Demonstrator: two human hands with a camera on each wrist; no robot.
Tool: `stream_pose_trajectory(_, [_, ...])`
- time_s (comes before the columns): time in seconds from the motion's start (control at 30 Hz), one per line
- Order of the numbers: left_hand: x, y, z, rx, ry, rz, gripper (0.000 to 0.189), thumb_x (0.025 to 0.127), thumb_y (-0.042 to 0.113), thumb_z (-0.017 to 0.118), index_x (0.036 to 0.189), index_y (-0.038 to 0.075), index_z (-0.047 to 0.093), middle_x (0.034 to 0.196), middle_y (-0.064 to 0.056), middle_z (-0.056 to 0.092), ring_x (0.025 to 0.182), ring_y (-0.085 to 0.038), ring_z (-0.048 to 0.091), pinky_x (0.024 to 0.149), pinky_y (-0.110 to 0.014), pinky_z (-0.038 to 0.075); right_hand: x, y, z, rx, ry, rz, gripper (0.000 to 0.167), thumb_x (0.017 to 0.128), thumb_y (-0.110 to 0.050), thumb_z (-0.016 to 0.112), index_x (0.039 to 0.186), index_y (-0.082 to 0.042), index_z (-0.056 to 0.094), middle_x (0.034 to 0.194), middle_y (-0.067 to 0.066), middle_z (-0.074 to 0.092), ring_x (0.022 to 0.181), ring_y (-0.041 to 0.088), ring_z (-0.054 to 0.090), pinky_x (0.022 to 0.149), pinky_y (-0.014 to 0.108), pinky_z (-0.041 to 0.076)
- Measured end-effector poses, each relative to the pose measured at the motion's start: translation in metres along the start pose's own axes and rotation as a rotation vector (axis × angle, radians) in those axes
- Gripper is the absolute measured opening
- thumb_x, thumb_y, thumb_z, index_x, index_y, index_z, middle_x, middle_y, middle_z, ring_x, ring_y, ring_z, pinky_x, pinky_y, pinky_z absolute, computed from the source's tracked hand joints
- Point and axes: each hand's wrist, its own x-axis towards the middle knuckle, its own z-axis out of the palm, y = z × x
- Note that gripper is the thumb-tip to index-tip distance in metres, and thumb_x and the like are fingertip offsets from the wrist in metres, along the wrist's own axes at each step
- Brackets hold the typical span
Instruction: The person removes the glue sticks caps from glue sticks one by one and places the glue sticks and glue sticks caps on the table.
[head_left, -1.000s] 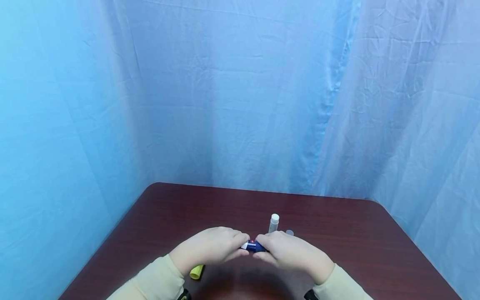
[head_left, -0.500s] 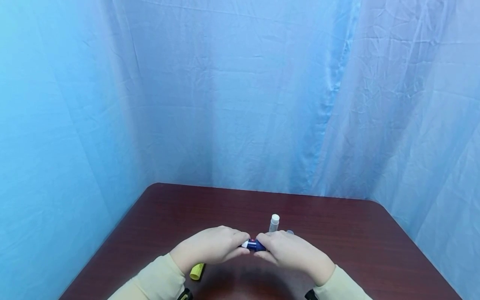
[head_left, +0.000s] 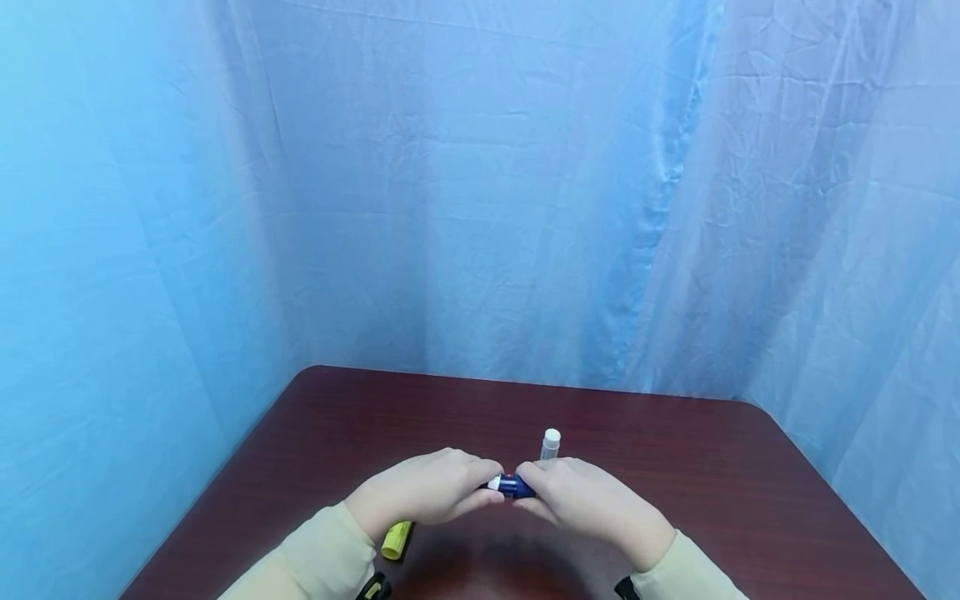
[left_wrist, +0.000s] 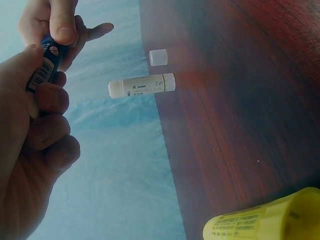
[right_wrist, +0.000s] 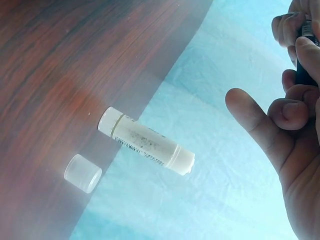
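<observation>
A blue glue stick [head_left: 510,486] with a white band and a barcode label is held level above the table between both hands. Its left end is gripped by the left hand [head_left: 431,487], whose curled fingers cover much of it in the left wrist view. The right hand [head_left: 588,500] pinches the other end between thumb and fingers; one of its fingers sticks out straight in the right wrist view. Behind the right hand, a white glue stick [right_wrist: 147,142] stands upright on the table without a cap. A translucent cap [right_wrist: 83,173] stands beside it.
A yellow tube [head_left: 396,540] is on the table below the left forearm, partly hidden by it in the head view. The dark red wooden table [head_left: 375,408] has rounded far corners. Pale blue curtains [head_left: 480,208] hang behind it and along both sides.
Both hands have shifted very slightly to the right and up in the head view, keeping hold of the blue glue stick. The cap is now hidden behind the right hand there.
</observation>
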Motion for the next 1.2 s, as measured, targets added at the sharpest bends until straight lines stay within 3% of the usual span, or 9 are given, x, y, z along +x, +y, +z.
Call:
stream_pose_trajectory(0.3, [0.005, -0.003, -0.002, -0.109, -0.022, 0.002, 0.020, 0.108, 0.030, 0.053, 0.091, 0.019, 0.055, 0.071, 0.012, 0.044, 0.060, 0.003, 0.040, 0.060, -0.011, 0.037, -0.002, 0.003, 0.002, -0.074, 0.074, -0.048, 0.026, 0.097, -0.032, 0.072, 0.089, -0.018, 0.051, 0.069, -0.015, 0.042, 0.060, 0.004, 0.042, 0.057, 0.019, 0.038])
stream_pose_trajectory(0.5, [0.006, -0.004, -0.003, -0.220, -0.062, -0.041, 0.021, 0.108, 0.031, 0.052, 0.093, 0.018, 0.058, 0.068, 0.014, 0.042, 0.058, 0.002, 0.040, 0.060, -0.013, 0.038, -0.001, 0.004, 0.002, -0.142, 0.139, -0.094, 0.030, 0.093, -0.029, 0.077, 0.088, -0.016, 0.050, 0.068, -0.013, 0.043, 0.058, 0.004, 0.041, 0.053, 0.019, 0.037])
stream_pose_trajectory(0.7, [0.008, -0.006, -0.003, -0.273, -0.077, -0.060, 0.021, 0.108, 0.032, 0.052, 0.100, 0.017, 0.063, 0.071, 0.015, 0.047, 0.060, 0.001, 0.043, 0.061, -0.015, 0.041, -0.002, 0.005, 0.001, -0.138, 0.141, -0.099, 0.031, 0.094, -0.030, 0.076, 0.087, -0.016, 0.049, 0.068, -0.013, 0.041, 0.057, 0.003, 0.038, 0.052, 0.017, 0.034])
stream_pose_trajectory(0.83, [0.007, -0.008, -0.001, -0.218, -0.058, -0.023, 0.018, 0.108, 0.033, 0.053, 0.103, 0.019, 0.063, 0.078, 0.016, 0.052, 0.067, 0.003, 0.047, 0.066, -0.012, 0.042, -0.004, 0.006, 0.000, -0.081, 0.097, -0.069, 0.031, 0.098, -0.037, 0.070, 0.085, -0.017, 0.049, 0.065, -0.014, 0.036, 0.054, 0.001, 0.034, 0.050, 0.016, 0.030])
stream_pose_trajectory(1.07, [0.008, -0.005, 0.000, -0.096, -0.027, 0.040, 0.016, 0.107, 0.033, 0.054, 0.099, 0.020, 0.058, 0.079, 0.014, 0.049, 0.069, 0.003, 0.045, 0.065, -0.009, 0.038, -0.006, 0.004, -0.011, 0.170, -0.087, 0.064, 0.030, 0.103, -0.044, 0.058, 0.085, -0.022, 0.050, 0.065, -0.017, 0.038, 0.054, -0.002, 0.037, 0.050, 0.016, 0.033])
stream_pose_trajectory(1.2, [0.009, -0.001, 0.000, 0.026, -0.005, 0.063, 0.018, 0.106, 0.033, 0.056, 0.096, 0.019, 0.054, 0.077, 0.015, 0.046, 0.068, 0.001, 0.044, 0.065, -0.010, 0.037, -0.007, 0.005, -0.015, 0.286, -0.130, 0.087, 0.027, 0.103, -0.044, 0.058, 0.085, -0.024, 0.052, 0.066, -0.018, 0.040, 0.055, -0.004, 0.038, 0.051, 0.017, 0.035])
